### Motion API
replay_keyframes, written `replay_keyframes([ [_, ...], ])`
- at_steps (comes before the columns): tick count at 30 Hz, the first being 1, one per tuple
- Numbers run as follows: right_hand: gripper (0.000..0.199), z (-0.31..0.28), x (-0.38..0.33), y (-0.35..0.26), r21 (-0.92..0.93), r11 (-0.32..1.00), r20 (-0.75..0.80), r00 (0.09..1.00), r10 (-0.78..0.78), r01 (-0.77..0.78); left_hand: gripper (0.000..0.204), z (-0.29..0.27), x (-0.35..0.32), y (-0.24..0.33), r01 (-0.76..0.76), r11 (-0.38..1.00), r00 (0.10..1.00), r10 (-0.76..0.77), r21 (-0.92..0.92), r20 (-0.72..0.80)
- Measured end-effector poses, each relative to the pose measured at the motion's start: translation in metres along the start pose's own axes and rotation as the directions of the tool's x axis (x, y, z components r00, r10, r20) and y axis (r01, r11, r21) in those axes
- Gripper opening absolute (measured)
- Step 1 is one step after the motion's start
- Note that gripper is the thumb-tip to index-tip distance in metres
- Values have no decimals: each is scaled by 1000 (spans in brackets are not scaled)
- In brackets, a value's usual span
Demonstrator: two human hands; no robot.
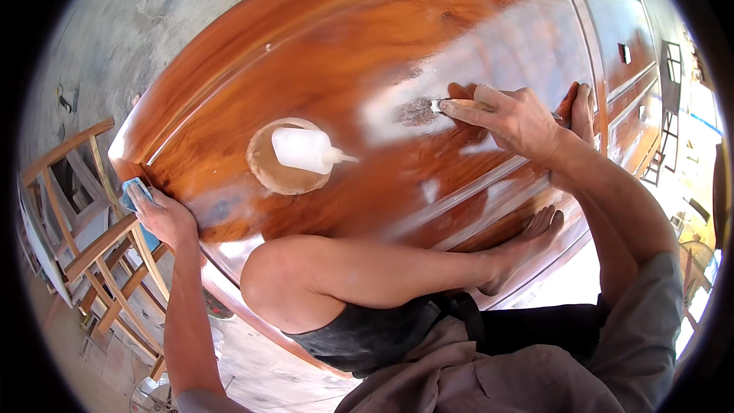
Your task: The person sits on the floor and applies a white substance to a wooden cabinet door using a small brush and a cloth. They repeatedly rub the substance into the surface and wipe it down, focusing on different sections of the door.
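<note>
The right hand [527, 118] pinches a small tool [436, 105] with a white tip. Most of the tool hides behind the fingers. The tip is right by a dark, rough spot [415, 112] on a big, shiny brown wood panel [321, 61]. The panel fills the middle and top of the frame.

At the left of the frame, the left hand [170, 220] has its fingers closed around a blue pad [137, 183], by the panel's corner.

Between the hands, a white bottle [300, 148] lies on a round tan lid [294, 181], with its thin tip pointing right. A bare foot [527, 241] rests on the panel at the lower right. Wood frames [99, 247] stand at the lower left.
</note>
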State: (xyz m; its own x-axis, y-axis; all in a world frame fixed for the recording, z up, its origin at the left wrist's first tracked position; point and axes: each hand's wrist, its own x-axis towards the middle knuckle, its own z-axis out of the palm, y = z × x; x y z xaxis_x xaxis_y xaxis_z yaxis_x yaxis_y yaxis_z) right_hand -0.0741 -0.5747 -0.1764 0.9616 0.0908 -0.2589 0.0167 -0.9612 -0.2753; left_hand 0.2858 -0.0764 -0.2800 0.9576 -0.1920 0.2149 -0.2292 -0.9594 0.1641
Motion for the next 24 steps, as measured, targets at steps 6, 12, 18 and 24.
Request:
replay_keyframes([
  [6, 75, 1, 12, -20, -79, 995, -91, 994, -66, 59, 58, -6, -1, 14, 6, 999, 1000, -6, -53, 10],
  [12, 79, 9, 11, -25, -84, 996, -91, 996, -25, 18, 56, -2, 0, 4, 30, 999, 999, -29, -13, 38],
  [18, 75, 12, 4, -4, -84, 994, -101, 992, -78, 69, 56, -8, 4, -2, 13, 1000, 1000, -14, 9, 12],
  [24, 62, 26, 24, -47, -49, 995, -184, 979, -91, 84, 57, -3, 3, 6, 12, 1000, 999, -13, 13, 46],
])
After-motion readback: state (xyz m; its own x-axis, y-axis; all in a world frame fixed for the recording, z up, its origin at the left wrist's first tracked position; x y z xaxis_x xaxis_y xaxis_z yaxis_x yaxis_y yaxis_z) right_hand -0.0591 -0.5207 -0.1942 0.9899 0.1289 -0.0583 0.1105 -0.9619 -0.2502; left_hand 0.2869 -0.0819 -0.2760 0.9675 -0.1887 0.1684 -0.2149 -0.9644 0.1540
